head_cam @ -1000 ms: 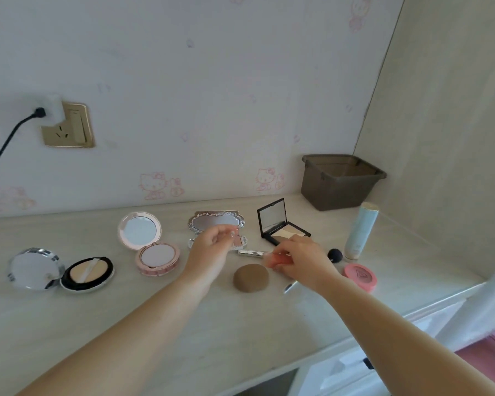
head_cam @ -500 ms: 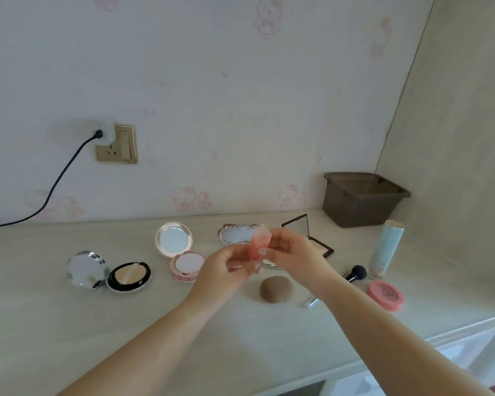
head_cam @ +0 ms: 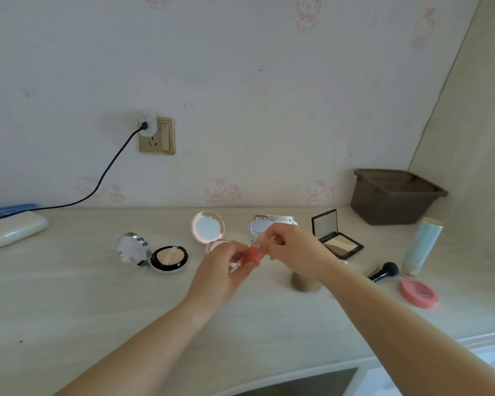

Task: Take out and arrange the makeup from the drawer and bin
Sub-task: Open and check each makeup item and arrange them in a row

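Observation:
A small pink lip-gloss tube is held above the desk between both hands. My left hand grips its lower end and my right hand pinches its upper end. Behind the hands lie open compacts: a black cushion compact with its silver lid, a pink round compact, a silver ornate compact and a black square palette. A brown puff is partly hidden by my right wrist. The brown bin stands at the back right.
A pale blue tube stands upright at the right, with a dark brush and a pink round compact near it. A white pouch lies far left. A black cable runs from the wall socket.
The pink tube was lifted off the desk by my right hand and is now gripped at both ends. The view has tilted up and shifted left.

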`<state>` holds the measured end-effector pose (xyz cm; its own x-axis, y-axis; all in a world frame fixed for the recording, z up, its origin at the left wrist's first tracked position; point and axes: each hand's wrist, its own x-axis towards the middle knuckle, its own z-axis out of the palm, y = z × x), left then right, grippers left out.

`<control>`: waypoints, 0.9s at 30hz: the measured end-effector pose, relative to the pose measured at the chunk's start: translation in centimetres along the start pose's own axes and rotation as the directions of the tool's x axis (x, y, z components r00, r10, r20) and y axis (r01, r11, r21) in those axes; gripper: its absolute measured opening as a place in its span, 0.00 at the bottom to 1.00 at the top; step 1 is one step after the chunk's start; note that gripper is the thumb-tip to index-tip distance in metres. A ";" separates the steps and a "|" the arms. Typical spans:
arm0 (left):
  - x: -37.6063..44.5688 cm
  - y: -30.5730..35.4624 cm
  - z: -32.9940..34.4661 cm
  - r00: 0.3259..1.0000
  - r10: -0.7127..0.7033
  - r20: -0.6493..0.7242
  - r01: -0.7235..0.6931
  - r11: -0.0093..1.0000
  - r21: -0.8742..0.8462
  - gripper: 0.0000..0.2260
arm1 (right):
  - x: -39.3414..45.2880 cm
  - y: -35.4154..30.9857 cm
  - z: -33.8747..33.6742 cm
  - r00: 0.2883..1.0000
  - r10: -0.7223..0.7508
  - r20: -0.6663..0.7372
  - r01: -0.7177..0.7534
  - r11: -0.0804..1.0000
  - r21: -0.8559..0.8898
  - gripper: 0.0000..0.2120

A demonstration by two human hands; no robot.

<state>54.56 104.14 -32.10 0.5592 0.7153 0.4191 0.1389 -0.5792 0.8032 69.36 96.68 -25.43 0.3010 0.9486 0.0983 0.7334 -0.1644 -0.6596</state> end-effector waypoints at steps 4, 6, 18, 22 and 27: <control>-0.3 -0.2 -0.4 0.997 0.016 0.072 -0.020 0.998 0.057 0.04 | 0.4 0.0 -1.6 0.959 -0.098 0.268 0.124 0.989 -0.081 0.10; -0.4 -0.4 -0.6 0.996 -0.023 0.081 0.016 0.996 0.085 0.02 | 0.5 -0.5 -2.2 0.948 -0.061 0.312 0.104 0.987 -0.125 0.15; -1.0 -1.1 -1.6 0.997 -0.012 0.082 -0.007 0.974 0.225 0.07 | 1.5 -2.3 0.1 0.944 -0.020 0.328 0.182 0.863 -0.472 0.19; -1.1 -1.5 -2.1 0.996 -0.005 0.086 -0.018 0.964 0.265 0.08 | 1.3 -3.3 0.5 0.918 0.139 0.373 0.066 0.870 -0.488 0.19; -1.5 -2.3 -2.9 0.995 -0.012 0.094 -0.012 0.966 0.259 0.08 | 1.4 -3.0 0.3 0.925 -0.068 0.374 0.254 0.843 -0.475 0.10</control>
<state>51.03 105.56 -33.31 0.6318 0.6825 0.3675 0.3386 -0.6695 0.6612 67.37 98.57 -23.55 0.0005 0.9897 -0.1432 0.9839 -0.0261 -0.1771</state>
